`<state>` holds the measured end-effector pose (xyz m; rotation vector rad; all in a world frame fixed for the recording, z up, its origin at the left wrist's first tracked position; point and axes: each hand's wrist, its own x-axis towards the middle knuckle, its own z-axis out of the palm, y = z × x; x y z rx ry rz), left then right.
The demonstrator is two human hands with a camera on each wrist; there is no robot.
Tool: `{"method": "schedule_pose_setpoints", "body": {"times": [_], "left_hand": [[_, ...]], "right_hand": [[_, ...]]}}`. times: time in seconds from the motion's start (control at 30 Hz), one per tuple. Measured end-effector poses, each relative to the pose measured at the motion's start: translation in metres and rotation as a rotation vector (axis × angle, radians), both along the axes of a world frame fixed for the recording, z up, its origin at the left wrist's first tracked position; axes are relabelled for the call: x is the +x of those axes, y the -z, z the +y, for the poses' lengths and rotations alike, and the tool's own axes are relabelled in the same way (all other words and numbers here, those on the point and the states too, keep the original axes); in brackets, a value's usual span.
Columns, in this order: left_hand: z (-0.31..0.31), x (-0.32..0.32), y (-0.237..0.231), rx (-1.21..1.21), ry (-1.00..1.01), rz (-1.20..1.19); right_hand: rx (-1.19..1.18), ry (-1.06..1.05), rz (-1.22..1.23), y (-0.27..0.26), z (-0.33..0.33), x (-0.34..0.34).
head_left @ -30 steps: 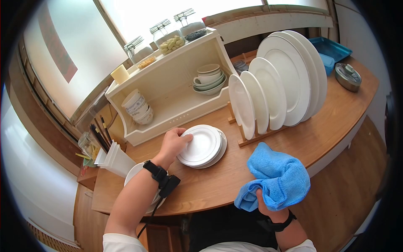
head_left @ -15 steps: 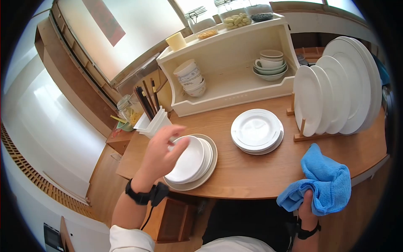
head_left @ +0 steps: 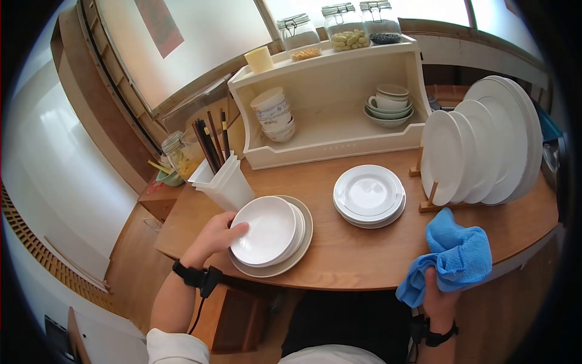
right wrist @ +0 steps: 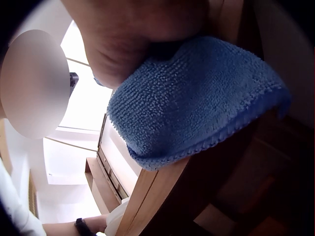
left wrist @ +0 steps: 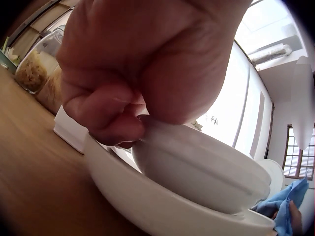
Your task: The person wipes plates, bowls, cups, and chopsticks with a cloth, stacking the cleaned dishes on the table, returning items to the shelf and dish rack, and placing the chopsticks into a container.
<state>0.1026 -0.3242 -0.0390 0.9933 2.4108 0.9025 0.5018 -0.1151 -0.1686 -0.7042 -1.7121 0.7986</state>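
My left hand [head_left: 213, 236] pinches the left rim of the top white bowl [head_left: 264, 230] in a stack. Its thumb lies over the rim and its fingers curl beneath, as the left wrist view shows. Below that bowl are more white dishes and a wider plate [head_left: 305, 246] at the bottom, near the table's front edge. My right hand [head_left: 441, 297] grips a bunched blue cloth [head_left: 464, 255] at the table's front right edge; the cloth [right wrist: 192, 98] covers most of its fingers. Between the hands sits a stack of small white plates [head_left: 367, 193].
A wooden rack [head_left: 433, 206] holds several upright plates [head_left: 442, 158] at right. Behind stands a cream shelf [head_left: 327, 155] with bowls and cups inside and glass jars [head_left: 347, 30] on top. A white holder [head_left: 224, 185] with chopsticks stands just behind the bowl stack.
My left hand has left the small plate stack, moved left over the bowls, and now holds the top bowl's rim. The right hand keeps the cloth. The head view has swung left.
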Motion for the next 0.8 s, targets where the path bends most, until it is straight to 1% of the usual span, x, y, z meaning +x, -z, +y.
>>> {"method": "schedule_pose_setpoints", "body": {"times": [0.03,0.1,0.13,0.2,0.23,0.3,0.33,0.4,0.47,0.53,0.6,0.63,0.7,0.77,0.8], "left_hand": [[0.000,-0.002,0.001,0.010,0.006,-0.003],[-0.003,-0.006,0.004,0.037,-0.012,-0.116],[-0.003,-0.007,0.006,0.045,-0.012,-0.119],[-0.005,-0.008,0.009,0.209,0.032,-0.061],[-0.007,-0.009,0.010,0.211,0.031,-0.061],[-0.008,-0.010,0.011,0.333,0.038,0.014],[-0.008,-0.005,0.005,0.338,0.037,0.013],[-0.009,0.014,-0.018,0.230,-0.111,-0.064],[-0.012,0.020,-0.031,0.281,-0.101,-0.067],[-0.018,0.018,-0.032,0.332,-0.099,-0.063],[-0.021,0.013,-0.028,0.652,-0.043,-0.274],[-0.023,0.018,-0.031,0.659,-0.040,-0.262],[-0.028,0.041,-0.037,0.760,0.034,-0.520],[-0.030,0.057,-0.037,0.764,0.072,-0.646],[-0.030,0.064,-0.036,0.764,0.069,-0.697]], "right_hand": [[0.010,0.006,-0.003,-0.002,0.001,-0.002],[0.037,0.029,0.036,-0.006,0.001,-0.005],[0.045,0.029,0.033,-0.005,0.004,-0.006],[0.052,0.032,0.001,0.002,0.007,-0.004],[0.054,0.030,0.000,0.002,0.008,-0.003],[0.048,0.004,-0.060,0.001,0.007,-0.002],[0.054,0.004,-0.061,-0.001,0.007,-0.002],[0.044,-0.066,-0.070,-0.009,0.008,-0.002],[0.034,-0.104,-0.087,-0.018,0.010,0.000],[0.024,-0.151,-0.100,-0.028,0.010,-0.003],[-0.059,-0.204,-0.039,-0.044,0.005,-0.011],[-0.051,-0.207,-0.028,-0.055,0.003,-0.015],[0.306,-0.294,-0.246,-0.078,-0.008,-0.023],[0.355,-0.443,-0.299,-0.097,-0.023,-0.032],[0.440,-0.531,-0.398,-0.106,-0.027,-0.031]]}}
